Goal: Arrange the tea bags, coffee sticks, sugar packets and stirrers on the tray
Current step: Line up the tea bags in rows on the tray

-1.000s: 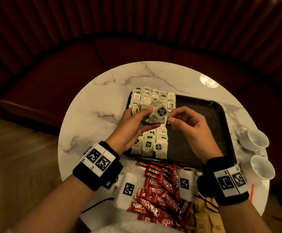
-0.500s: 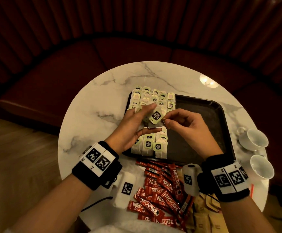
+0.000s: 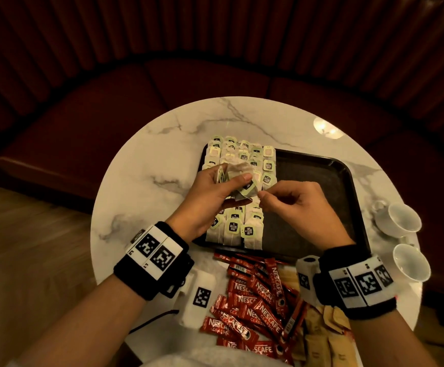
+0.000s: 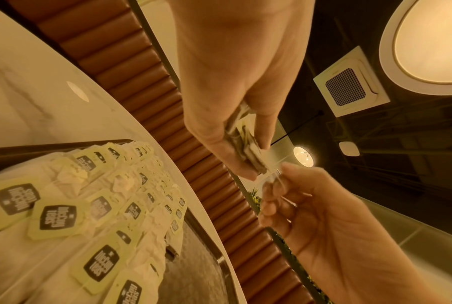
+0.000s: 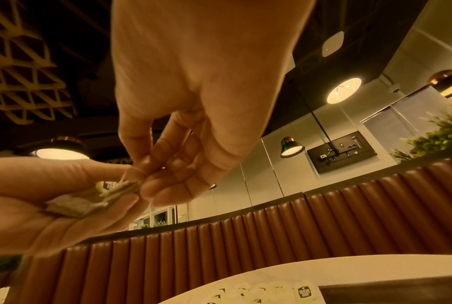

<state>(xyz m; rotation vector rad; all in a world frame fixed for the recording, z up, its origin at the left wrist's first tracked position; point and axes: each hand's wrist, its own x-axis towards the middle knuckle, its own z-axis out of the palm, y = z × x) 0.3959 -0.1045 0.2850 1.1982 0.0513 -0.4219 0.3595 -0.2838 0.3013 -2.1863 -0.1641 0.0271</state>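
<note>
A black tray lies on the round marble table, and rows of tea bags with green tags fill its left part. Above those rows my left hand grips a small bunch of tea bags between thumb and fingers. My right hand is beside it, pinching the string or corner of the front bag. In the left wrist view the bunch sits in the left hand's fingers, with the right hand just below it. In the right wrist view the right hand pinches at the bags. No stirrers show.
Red coffee sticks lie in a loose heap on the table's near edge, with brown sugar packets to their right. Two white cups stand at the right edge. The tray's right half is bare.
My right fingertips have moved left and closed onto the front tea bag. The bag's tag has tipped from facing up to hanging down to the right under my left thumb.
</note>
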